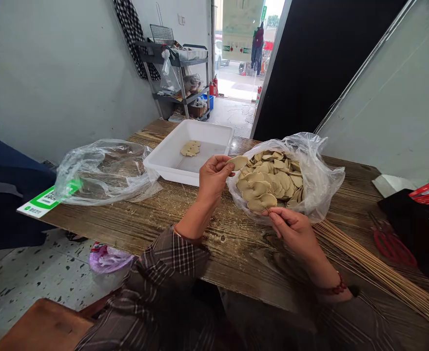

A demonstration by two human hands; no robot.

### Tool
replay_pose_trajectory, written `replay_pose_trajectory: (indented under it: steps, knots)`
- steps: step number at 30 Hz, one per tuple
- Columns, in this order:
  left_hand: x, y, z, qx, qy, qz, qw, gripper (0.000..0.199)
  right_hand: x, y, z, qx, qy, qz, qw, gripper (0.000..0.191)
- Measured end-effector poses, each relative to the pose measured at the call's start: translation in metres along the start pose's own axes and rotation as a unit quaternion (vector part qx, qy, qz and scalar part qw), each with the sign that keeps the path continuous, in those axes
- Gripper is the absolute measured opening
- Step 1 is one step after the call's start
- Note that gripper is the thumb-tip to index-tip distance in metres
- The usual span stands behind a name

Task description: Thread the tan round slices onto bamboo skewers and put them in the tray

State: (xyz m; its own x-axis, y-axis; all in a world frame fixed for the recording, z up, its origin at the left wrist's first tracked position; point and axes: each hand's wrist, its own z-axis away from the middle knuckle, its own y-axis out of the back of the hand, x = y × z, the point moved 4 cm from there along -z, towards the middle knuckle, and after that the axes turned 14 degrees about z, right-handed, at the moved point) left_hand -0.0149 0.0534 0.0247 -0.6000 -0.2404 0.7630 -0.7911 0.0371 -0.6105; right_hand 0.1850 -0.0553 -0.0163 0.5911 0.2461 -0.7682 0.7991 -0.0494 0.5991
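My left hand point(214, 176) pinches a thin beige slice point(238, 162) between thumb and fingers, at the left edge of an open plastic bag point(319, 183). Many similar slices point(282, 178) fill the bag. Low at the bag's front, my right hand point(290, 225) is closed on the end of a thin stick, and threaded slices point(262, 202) lie in front of its fingertips. Most of the stick is hidden. Inside the white tray point(170, 174), a few overlapping slices point(190, 148) lie on a stick.
Long thin sticks point(379, 268) lie at the table's right, beside red scissors point(393, 245). A crumpled clear bag point(105, 190) and a green-and-white card point(41, 201) are at the left. Behind the wooden table point(163, 219) stands a shelf cart point(185, 63).
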Motion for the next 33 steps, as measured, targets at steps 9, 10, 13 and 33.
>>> replay_pose_trajectory:
  steps: [9, 10, 13, 33]
  knots:
    - [-0.0003, 0.0004, -0.0016, -0.003, -0.011, 0.009, 1.000, 0.022, 0.0022, -0.0001, -0.0012, 0.001, -0.012, 0.001, 1.000, 0.033]
    - [0.0000, -0.0001, -0.0012, -0.007, -0.013, 0.008, 1.000, 0.021, 0.0027, -0.0001, -0.0014, 0.003, -0.011, 0.002, 1.000, 0.032]
    - [0.0010, -0.0013, -0.0002, -0.021, -0.020, 0.001, 1.000, 0.020, 0.0028, 0.0009, -0.0020, 0.005, -0.009, 0.012, 1.000, 0.031]
    - [0.0063, -0.0022, -0.0015, -0.075, -0.118, -0.203, 0.969, 0.008, 0.0025, 0.0016, -0.0031, -0.005, -0.013, 0.024, 1.000, 0.033]
